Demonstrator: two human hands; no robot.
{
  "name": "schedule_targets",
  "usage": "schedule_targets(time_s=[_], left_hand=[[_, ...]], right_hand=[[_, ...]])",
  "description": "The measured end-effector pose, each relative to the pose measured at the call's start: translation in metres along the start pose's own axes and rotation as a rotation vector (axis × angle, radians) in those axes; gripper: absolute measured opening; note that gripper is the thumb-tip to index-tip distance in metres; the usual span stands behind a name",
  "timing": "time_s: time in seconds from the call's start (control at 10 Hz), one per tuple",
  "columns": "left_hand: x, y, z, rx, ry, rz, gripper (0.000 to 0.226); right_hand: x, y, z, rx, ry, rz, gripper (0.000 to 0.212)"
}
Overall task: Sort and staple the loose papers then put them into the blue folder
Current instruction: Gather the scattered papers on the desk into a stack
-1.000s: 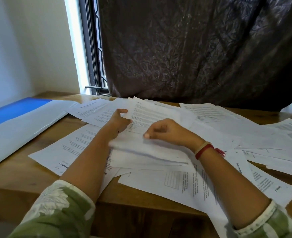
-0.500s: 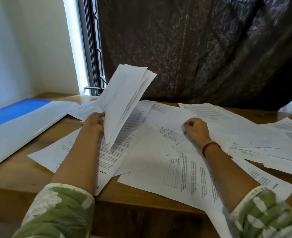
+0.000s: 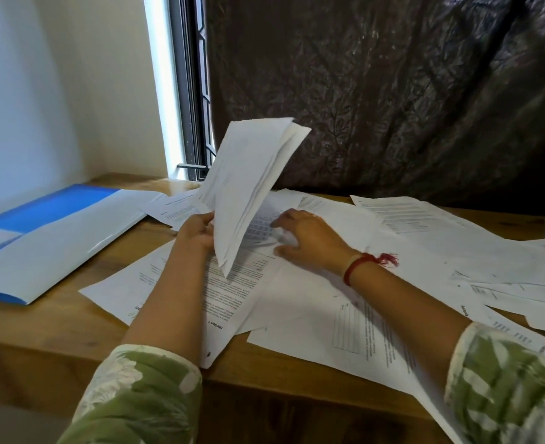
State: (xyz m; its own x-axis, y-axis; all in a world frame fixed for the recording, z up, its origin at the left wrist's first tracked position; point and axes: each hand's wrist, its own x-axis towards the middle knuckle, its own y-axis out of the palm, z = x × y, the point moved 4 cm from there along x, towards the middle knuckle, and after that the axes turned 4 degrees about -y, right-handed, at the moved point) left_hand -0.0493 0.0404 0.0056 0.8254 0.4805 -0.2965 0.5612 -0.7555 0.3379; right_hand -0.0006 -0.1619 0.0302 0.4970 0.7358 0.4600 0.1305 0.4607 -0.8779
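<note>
Aloft, papers (image 3: 248, 177) in left fingers (image 3: 207, 226).

A pale plain wall (image 3: 40, 91) is seen at the left; beside it a dark window frame (image 3: 186, 91) is set, edged by a strip of bright daylight (image 3: 157, 91); the rest is covered by a crinkled dark brown curtain (image 3: 392, 91); a wooden table (image 3: 72, 318) is placed below
</note>
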Motion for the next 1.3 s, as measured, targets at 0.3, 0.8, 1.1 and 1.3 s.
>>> schedule_targets(time_s=[0.3, 0.8, 1.1, 1.3], left_hand=[[0.0, 0.006, 0.001, -0.166, -0.081, 0.117, 0.026], [0.014, 0.026, 0.005, 0.036, 0.022, -0.008, 0.027], [0.002, 0.046, 0.012, 0.417, 0.247, -0.042, 0.054], [0.006, 0.048, 0.016, 0.437, 0.194, 0.061, 0.034]], right_hand=[[0.006, 0.005, -0.017, -0.051, 0.234, -0.239, 0.019], [-0.042, -0.144, -0.061, -0.062, 0.542, -0.999, 0.028], [0.007, -0.057, 0.054, -0.146, 0.183, -0.348, 0.037], [0.009, 0.006, 0.036, 0.74, 0.529, -0.118, 0.054]])
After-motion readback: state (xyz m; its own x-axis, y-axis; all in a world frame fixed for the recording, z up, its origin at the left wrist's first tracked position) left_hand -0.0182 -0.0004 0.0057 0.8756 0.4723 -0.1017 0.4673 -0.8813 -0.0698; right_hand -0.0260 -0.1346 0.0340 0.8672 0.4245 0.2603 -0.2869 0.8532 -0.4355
